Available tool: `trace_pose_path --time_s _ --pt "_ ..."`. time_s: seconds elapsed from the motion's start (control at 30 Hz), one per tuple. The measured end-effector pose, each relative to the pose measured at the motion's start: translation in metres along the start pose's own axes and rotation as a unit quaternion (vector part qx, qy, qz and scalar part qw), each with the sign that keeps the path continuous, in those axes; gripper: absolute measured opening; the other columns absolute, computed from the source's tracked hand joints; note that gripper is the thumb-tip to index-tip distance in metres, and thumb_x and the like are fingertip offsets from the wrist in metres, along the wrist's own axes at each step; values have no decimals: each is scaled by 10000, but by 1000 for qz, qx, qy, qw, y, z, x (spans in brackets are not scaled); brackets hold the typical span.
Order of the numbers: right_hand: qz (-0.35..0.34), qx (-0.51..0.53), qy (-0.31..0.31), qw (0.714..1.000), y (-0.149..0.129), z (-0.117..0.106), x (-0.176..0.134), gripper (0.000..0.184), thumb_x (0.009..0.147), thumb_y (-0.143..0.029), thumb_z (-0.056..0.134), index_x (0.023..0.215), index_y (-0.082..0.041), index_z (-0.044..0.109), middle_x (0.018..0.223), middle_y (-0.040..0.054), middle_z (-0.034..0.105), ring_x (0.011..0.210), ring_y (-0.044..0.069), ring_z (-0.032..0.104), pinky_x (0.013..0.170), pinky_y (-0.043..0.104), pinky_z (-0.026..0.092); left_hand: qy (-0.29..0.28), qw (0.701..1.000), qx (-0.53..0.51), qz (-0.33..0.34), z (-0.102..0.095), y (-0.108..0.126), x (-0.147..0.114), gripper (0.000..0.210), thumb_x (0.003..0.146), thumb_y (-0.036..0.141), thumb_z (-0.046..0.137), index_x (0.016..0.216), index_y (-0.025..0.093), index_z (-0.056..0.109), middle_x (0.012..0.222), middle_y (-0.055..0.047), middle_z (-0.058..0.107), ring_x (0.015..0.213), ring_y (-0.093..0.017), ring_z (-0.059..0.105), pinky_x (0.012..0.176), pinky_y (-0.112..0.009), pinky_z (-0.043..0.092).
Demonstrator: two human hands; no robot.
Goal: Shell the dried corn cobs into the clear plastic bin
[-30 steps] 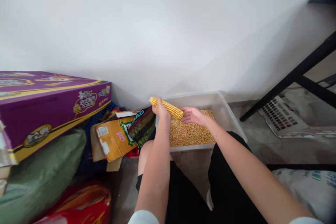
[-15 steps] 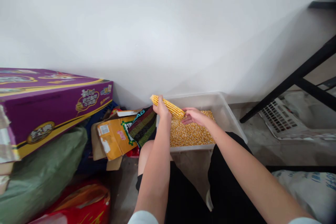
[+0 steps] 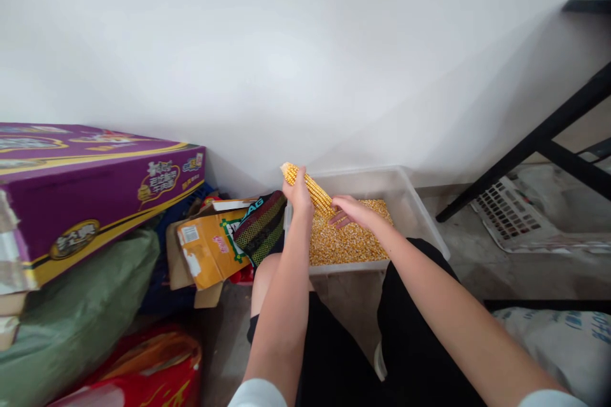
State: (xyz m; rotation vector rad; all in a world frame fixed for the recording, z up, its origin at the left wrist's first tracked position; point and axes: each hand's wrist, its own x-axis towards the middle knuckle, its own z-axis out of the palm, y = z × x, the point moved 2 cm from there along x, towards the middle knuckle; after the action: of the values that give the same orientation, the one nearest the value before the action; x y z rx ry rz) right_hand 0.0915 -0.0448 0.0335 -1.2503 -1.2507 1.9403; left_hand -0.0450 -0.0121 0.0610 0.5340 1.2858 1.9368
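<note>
A yellow ear of corn (image 3: 319, 196) is held slantwise above the tub, its pale tip up to the left and its other end down to the right. My left hand (image 3: 298, 196) is closed around its upper part. At the lower end, my right hand (image 3: 352, 210) has its thumb side against the ear, with the other fingers stretched beneath it. Loose corn kernels (image 3: 348, 245) cover the bottom of the translucent plastic tub (image 3: 414, 213), which stands on the floor between my knees and the wall.
At left, a purple carton (image 3: 109, 197) rests above a green sack (image 3: 86, 305) and a red bag (image 3: 143, 375). A flattened yellow box (image 3: 205, 254) and a mesh bag (image 3: 262, 226) lie beside the tub. Right are a black metal frame (image 3: 520, 149), a white basket (image 3: 510, 216) and a white sack (image 3: 558, 343).
Both hands stay at the ear of corn. Its tip has moved slightly up and to the right, so the ear slopes more steeply, and my left hand has risen a little with it.
</note>
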Motion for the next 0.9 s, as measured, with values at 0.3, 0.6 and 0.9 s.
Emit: trace_pose_path --time_s 0.3,0.6,0.9 --pt "6 -8 -6 1000 -2 7 -1 254 761 -164 507 1010 -189 553 759 39 621 521 176 650 521 323 560 -31 995 77 49 1 -10 -2 418 641 467 693 892 159 564 734 3 548 616 -124 548 610 -276 443" --pt "6 -32 57 998 5 7 2 369 720 -125 498 1074 -179 587 660 10 586 443 135 600 407 216 471 -14 994 100 43 3 -8 -11 413 627 444 709 893 154 582 770 -14 577 700 -154 569 653 -295 451" --pt "11 47 24 999 3 4 0 365 717 -139 442 1057 -171 572 697 11 593 476 131 607 474 238 502 1 998 46 35 4 -18 4 393 640 438 698 877 161 552 722 1 562 602 -124 550 592 -269 450"
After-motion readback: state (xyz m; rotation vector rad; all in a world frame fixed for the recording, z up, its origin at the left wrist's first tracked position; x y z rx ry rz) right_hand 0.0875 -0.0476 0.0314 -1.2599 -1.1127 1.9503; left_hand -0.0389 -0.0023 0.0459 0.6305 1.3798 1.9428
